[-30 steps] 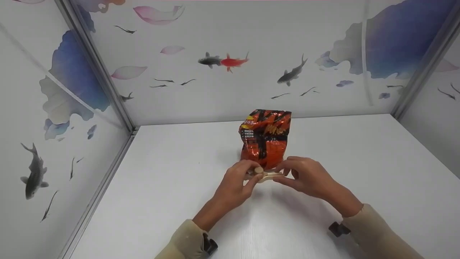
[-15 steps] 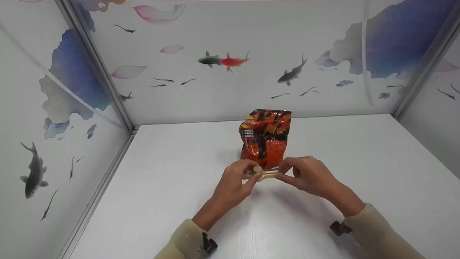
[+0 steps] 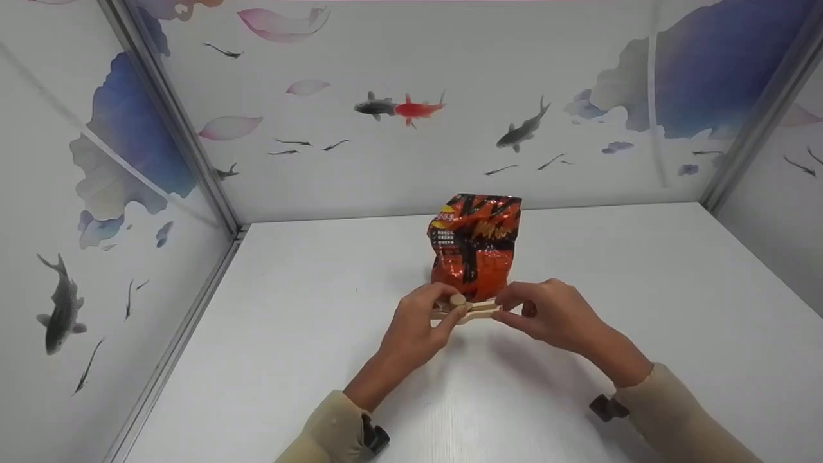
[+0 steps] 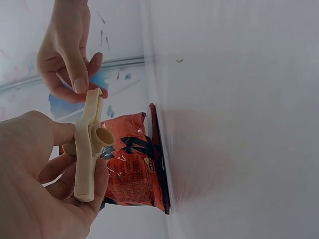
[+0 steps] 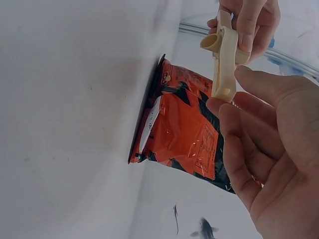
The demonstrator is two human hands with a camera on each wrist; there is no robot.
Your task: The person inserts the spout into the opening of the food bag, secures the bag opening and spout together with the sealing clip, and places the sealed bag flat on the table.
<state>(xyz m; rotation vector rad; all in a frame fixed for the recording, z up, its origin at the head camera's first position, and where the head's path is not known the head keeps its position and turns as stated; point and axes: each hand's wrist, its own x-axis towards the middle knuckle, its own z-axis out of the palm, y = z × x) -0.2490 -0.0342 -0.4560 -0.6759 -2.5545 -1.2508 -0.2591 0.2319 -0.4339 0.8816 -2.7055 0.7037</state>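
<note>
Spouted plastic clip [image 4: 85, 172] is up off the surface [image 3: 289, 321], just on the person's side of the orange-and-black snack bag [image 3: 479, 257]. Bag stands upright behind it; can't tell from these angles whether they touch.

Left grip [image 3: 418, 326] is narrow, holding the clip around its middle: thumb on one side, fingers curled round the other, spout [image 4: 103, 137] between. Right grip [image 3: 556, 315] is narrow too, thumb and index at the clip's right end. Looks like a light fingertip pinch, contact partly hidden. The two long bars [image 3: 479, 316] look slightly apart there.

To do this well, my read: let the left do the holding, since the spout area gives it a solid seat, and leave the right for fine work at the bar ends. Load the end, not the middle — better leverage, less force needed. Brace the body so it doesn't roll about the spout. Build pressure gradually; the plastic is probably stiff, and a sudden slip could flick the clip loose or knock the bag over. Fingertips on the outer faces — never in the gap.
</note>
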